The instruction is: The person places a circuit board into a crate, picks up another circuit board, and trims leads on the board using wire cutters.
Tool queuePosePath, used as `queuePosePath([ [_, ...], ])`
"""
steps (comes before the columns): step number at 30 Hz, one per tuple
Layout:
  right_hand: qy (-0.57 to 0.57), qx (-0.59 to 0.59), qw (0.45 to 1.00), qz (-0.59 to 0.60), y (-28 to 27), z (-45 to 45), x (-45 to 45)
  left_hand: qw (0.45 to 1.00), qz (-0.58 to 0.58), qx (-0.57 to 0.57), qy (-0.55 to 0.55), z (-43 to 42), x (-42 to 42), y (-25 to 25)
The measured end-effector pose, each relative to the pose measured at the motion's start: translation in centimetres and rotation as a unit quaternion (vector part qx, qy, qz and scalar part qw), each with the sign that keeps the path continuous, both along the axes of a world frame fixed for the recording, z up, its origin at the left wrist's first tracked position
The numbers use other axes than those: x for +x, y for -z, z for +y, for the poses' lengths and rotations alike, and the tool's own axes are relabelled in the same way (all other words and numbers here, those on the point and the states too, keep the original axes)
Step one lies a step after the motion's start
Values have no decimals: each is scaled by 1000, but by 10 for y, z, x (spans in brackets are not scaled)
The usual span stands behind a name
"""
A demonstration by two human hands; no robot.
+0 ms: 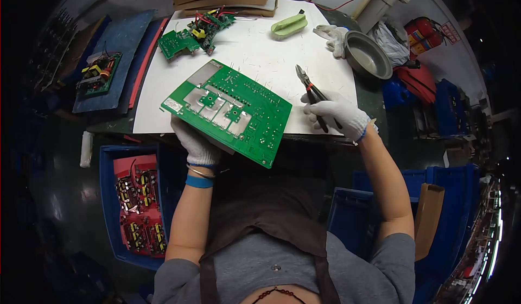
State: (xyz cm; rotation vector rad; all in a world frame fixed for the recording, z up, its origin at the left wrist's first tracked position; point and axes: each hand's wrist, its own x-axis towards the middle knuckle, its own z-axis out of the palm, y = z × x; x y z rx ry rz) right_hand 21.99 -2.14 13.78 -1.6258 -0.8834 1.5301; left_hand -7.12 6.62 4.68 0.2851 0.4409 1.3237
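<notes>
A large green circuit board (pixel 255 100) is tilted over the front edge of the white worktop, its solder side with silvery patches facing up. My left hand (pixel 194 144), in a white glove, holds it from below at its left side; the fingers are mostly hidden under the board. To the right of the board, my gloved right hand (pixel 339 114) is wrapped round the handles of cutting pliers (pixel 305 80). The pliers point away from me, and their jaws touch nothing I can see. Small cut wire bits lie scattered on the white sheet (pixel 233 27).
Green boards with wires (pixel 182 42), a light green holder (pixel 288 26), a spare glove (pixel 332 39) and a grey metal bowl (pixel 368 54) lie at the back. Another board (pixel 100 73) rests at left. Blue bins (pixel 108 195) flank me below; one holds several boards.
</notes>
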Motion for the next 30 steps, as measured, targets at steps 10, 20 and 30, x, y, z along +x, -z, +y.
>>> queuePosePath([
  [10,-142,24,963,-229,-8,-17,-20,1000,-6,-1,0,1,-4,6],
  [20,-199,103,781,-582,-5,-19,-33,1000,-6,-9,3,0,-4,3],
  [30,-192,99,766,-605,-3,-14,-39,1000,3,0,3,0,-6,8],
])
